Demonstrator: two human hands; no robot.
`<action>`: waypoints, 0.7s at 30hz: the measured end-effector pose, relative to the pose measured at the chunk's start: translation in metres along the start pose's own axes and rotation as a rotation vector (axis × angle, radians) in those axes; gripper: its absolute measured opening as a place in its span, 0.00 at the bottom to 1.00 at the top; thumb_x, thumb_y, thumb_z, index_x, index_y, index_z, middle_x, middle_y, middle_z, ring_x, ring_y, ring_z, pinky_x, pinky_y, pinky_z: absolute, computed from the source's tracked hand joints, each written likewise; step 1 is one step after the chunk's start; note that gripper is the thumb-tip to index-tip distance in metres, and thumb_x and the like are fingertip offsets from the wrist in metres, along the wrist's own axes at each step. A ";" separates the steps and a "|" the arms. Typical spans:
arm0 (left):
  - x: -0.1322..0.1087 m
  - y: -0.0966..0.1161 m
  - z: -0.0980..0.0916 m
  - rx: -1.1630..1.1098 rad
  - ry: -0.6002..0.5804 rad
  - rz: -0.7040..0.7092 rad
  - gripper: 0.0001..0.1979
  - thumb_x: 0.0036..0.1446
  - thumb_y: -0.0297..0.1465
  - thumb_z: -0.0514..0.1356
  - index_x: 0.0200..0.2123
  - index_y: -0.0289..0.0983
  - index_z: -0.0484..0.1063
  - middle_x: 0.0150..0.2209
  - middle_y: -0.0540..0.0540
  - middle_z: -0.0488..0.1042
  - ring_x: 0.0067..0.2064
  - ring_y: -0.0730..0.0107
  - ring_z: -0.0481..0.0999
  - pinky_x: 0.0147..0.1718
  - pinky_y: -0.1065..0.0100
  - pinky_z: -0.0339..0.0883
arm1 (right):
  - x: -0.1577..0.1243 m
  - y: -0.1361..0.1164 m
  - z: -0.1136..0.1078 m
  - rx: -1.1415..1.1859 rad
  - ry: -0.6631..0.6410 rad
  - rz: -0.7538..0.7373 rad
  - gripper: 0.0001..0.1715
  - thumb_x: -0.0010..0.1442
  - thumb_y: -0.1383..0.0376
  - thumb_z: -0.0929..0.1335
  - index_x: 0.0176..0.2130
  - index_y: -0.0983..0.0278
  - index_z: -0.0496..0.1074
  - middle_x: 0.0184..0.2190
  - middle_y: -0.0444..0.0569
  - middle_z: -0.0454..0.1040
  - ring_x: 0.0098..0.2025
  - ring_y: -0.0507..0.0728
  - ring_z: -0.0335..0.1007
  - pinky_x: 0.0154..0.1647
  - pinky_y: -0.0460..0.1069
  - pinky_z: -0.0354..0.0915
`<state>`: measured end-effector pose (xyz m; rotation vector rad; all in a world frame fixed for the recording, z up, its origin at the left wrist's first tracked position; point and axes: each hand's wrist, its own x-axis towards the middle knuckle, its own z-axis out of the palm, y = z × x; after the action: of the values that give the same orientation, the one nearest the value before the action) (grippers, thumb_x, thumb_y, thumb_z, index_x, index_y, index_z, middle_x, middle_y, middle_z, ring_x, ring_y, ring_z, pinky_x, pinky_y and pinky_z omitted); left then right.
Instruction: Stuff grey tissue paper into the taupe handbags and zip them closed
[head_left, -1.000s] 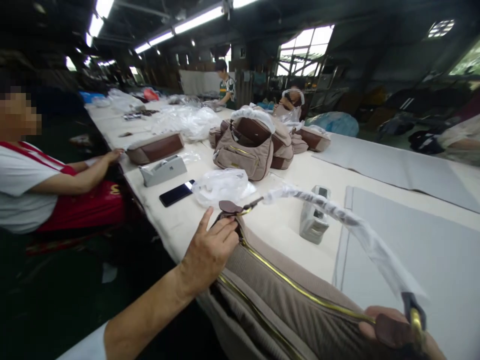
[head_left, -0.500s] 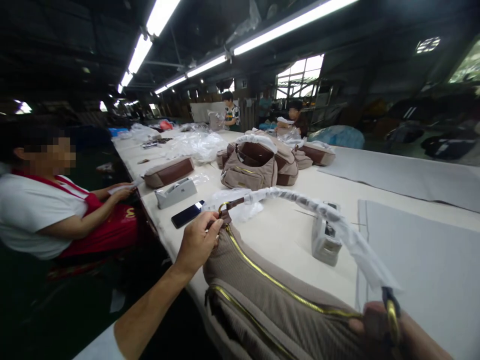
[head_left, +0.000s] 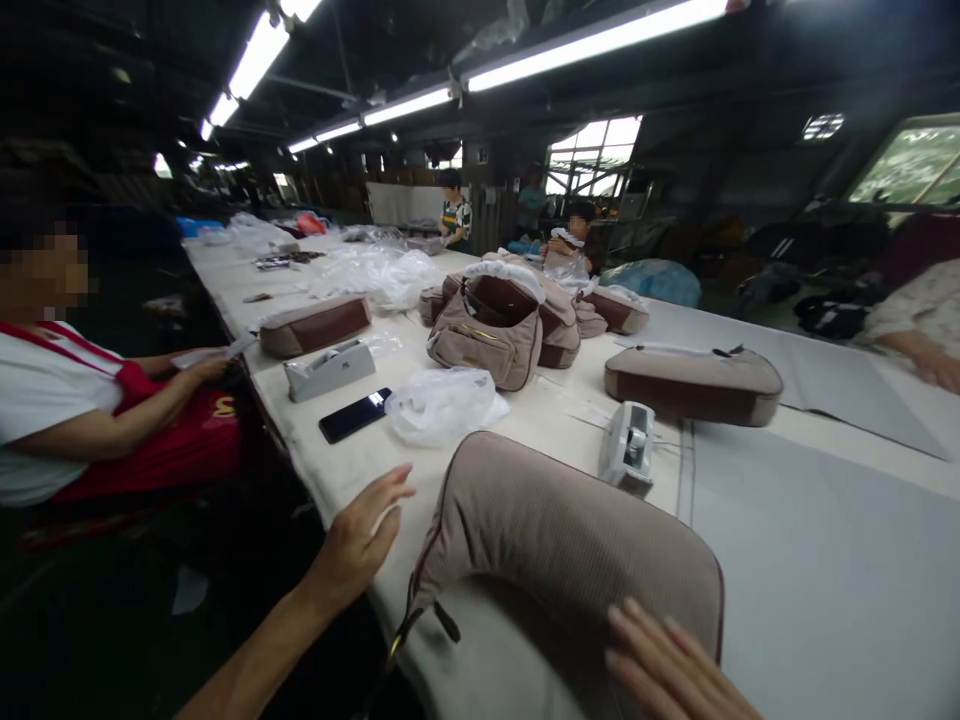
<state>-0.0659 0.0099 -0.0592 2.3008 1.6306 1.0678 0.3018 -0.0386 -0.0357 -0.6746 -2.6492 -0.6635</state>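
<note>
A taupe corduroy handbag [head_left: 555, 530] lies flipped over at the near edge of the long white table [head_left: 570, 440], its bottom curve facing up. My left hand [head_left: 360, 535] hovers open just left of the bag, fingers spread, touching nothing I can see. My right hand [head_left: 667, 670] rests flat with open fingers on the bag's lower right part. The bag's strap and zipper are hidden underneath.
A tape dispenser [head_left: 628, 447] stands just beyond the bag, a second one [head_left: 328, 368] by a black phone [head_left: 354, 414] and a crumpled plastic bag [head_left: 442, 402]. Finished handbags [head_left: 491, 325] pile mid-table, one lies alone [head_left: 694, 383]. A seated person in red apron [head_left: 90, 400] works at left.
The bag was turned over, so its zipper and wrapped strap no longer show. My left hand let go of the zipper end and opened. My right hand released the strap ring and lies flat.
</note>
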 end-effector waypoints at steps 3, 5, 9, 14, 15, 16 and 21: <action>0.044 0.024 0.032 0.141 -0.071 0.208 0.27 0.61 0.37 0.52 0.61 0.33 0.57 0.65 0.36 0.51 0.66 0.50 0.47 0.61 0.44 0.48 | 0.020 0.022 0.024 -0.096 -0.053 0.271 0.41 0.59 0.47 0.63 0.63 0.65 0.55 0.61 0.59 0.58 0.62 0.70 0.53 0.60 0.68 0.49; 0.064 0.032 0.060 0.200 -0.230 0.249 0.29 0.60 0.43 0.53 0.61 0.34 0.58 0.63 0.36 0.58 0.65 0.48 0.53 0.59 0.41 0.49 | 0.026 0.033 0.052 -0.082 -0.110 0.353 0.40 0.61 0.48 0.60 0.65 0.65 0.51 0.60 0.61 0.59 0.61 0.71 0.56 0.57 0.72 0.48; 0.085 0.034 0.095 0.260 -0.291 0.209 0.30 0.61 0.46 0.49 0.63 0.40 0.53 0.65 0.39 0.53 0.66 0.49 0.50 0.59 0.38 0.48 | 0.048 0.042 0.098 -0.011 -0.257 0.445 0.34 0.65 0.52 0.58 0.65 0.63 0.51 0.63 0.57 0.53 0.63 0.69 0.50 0.57 0.72 0.50; 0.097 0.018 0.092 0.181 -0.308 0.251 0.26 0.62 0.43 0.51 0.62 0.42 0.57 0.63 0.40 0.58 0.64 0.53 0.55 0.59 0.40 0.49 | 0.074 0.053 0.097 0.208 -0.382 0.404 0.32 0.65 0.55 0.58 0.64 0.63 0.52 0.64 0.54 0.51 0.65 0.67 0.47 0.59 0.69 0.51; 0.091 0.007 0.087 0.138 -0.255 0.209 0.25 0.63 0.39 0.49 0.62 0.41 0.56 0.62 0.40 0.60 0.63 0.57 0.57 0.60 0.45 0.52 | 0.065 0.058 0.088 0.243 -0.357 0.373 0.32 0.65 0.57 0.58 0.65 0.62 0.50 0.64 0.53 0.51 0.65 0.65 0.48 0.60 0.67 0.54; 0.081 -0.006 0.083 0.094 -0.182 0.161 0.23 0.64 0.34 0.47 0.62 0.41 0.55 0.61 0.41 0.61 0.63 0.62 0.59 0.60 0.52 0.55 | 0.051 0.062 0.079 0.264 -0.304 0.340 0.31 0.66 0.60 0.57 0.66 0.60 0.47 0.64 0.50 0.51 0.65 0.62 0.49 0.60 0.63 0.55; -0.027 -0.079 0.093 0.057 0.076 -0.026 0.36 0.57 0.31 0.54 0.65 0.55 0.43 0.64 0.49 0.57 0.59 0.58 0.65 0.53 0.59 0.68 | -0.050 0.044 0.051 -0.006 0.225 0.444 0.30 0.61 0.64 0.56 0.62 0.50 0.57 0.62 0.43 0.56 0.64 0.59 0.51 0.65 0.58 0.47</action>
<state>-0.0753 0.0449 -0.1784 2.2934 1.7364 1.1311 0.3562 0.0037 -0.0838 -1.0758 -2.1887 -0.5775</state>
